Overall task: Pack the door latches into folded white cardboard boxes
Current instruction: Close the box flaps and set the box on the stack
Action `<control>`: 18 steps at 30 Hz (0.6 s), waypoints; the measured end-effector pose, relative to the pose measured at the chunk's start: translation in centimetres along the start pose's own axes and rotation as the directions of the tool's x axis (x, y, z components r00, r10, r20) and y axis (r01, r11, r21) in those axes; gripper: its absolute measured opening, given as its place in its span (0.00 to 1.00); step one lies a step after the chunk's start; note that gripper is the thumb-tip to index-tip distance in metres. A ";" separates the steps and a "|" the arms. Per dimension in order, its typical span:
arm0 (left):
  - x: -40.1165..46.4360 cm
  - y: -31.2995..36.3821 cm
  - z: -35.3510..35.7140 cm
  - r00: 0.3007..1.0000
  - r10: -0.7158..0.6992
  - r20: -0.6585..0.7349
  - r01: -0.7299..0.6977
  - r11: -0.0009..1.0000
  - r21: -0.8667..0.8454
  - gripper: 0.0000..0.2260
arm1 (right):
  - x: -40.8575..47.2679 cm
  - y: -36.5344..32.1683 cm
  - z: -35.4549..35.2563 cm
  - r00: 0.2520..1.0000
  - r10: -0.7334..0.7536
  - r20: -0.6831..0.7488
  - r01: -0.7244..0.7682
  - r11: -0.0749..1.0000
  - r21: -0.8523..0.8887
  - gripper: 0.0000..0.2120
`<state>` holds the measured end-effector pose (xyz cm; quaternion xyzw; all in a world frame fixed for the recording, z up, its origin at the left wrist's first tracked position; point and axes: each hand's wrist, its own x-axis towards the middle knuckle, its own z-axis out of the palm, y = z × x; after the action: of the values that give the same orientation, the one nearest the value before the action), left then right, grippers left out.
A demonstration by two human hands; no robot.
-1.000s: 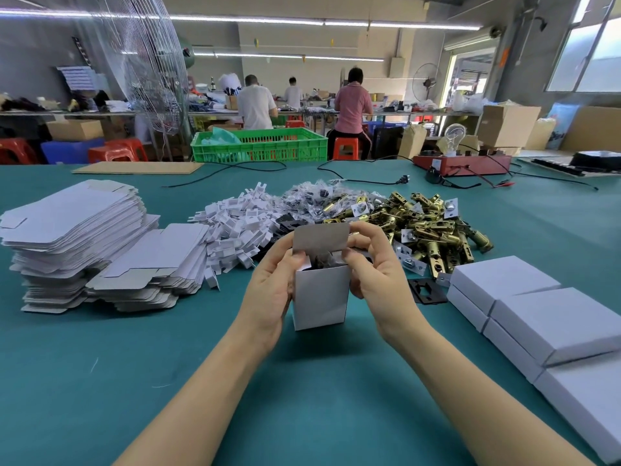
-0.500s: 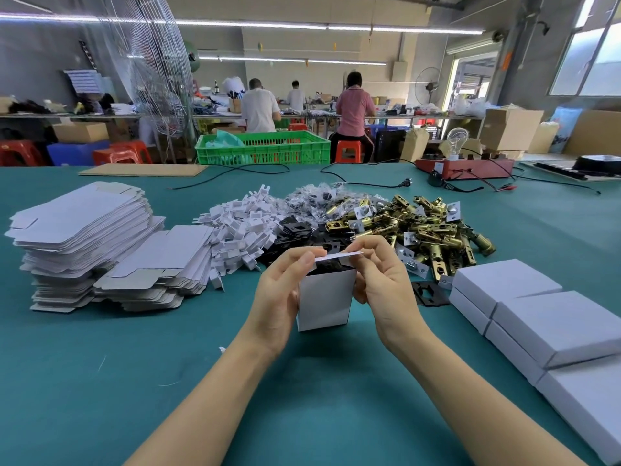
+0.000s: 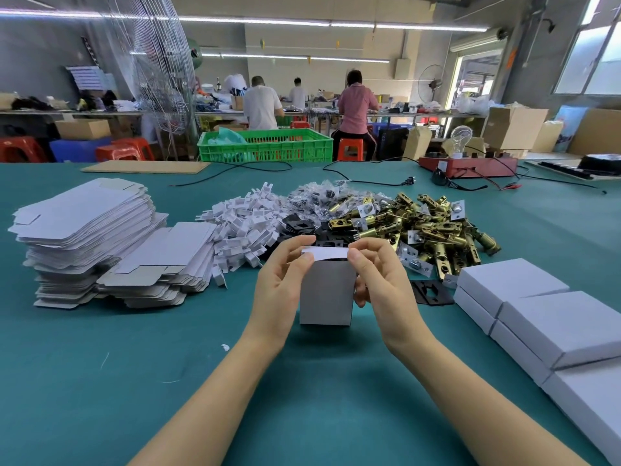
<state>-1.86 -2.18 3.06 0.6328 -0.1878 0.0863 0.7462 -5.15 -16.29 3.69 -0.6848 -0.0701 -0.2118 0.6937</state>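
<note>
Both hands pinch box [image 3: 327,290] flap on teal table [image 3: 84,381]; latch pile [image 3: 426,227] behind; workers at far benches

green crate [image 3: 265,146] far table edge | red stools [image 3: 125,149] behind | standing fan [image 3: 432,83] right

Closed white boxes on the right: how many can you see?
5 closed white cardboard boxes: two stacked farthest, two stacked in the middle, one nearest, cut by the frame. More may be hidden.
</note>
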 end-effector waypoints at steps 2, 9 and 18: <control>0.1 -0.1 0.0 1.000 0.010 -0.002 -0.010 1.000 0.021 0.08 | 0.0 0.1 0.0 1.000 -0.015 0.005 0.015 1.000 -0.024 0.01; -0.2 0.2 0.0 0.999 0.042 0.030 -0.044 0.996 0.073 0.07 | -0.2 0.5 0.1 0.997 -0.064 0.031 0.068 0.989 -0.131 0.06; -0.1 0.4 0.1 0.994 0.108 0.009 -0.108 0.986 0.127 0.05 | -0.2 0.5 0.3 0.996 -0.092 -0.005 0.090 0.985 -0.148 0.06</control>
<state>-2.09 -2.17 3.37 0.6683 -0.2167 0.1379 0.6982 -5.10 -15.94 3.19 -0.7290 -0.0814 -0.2519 0.6312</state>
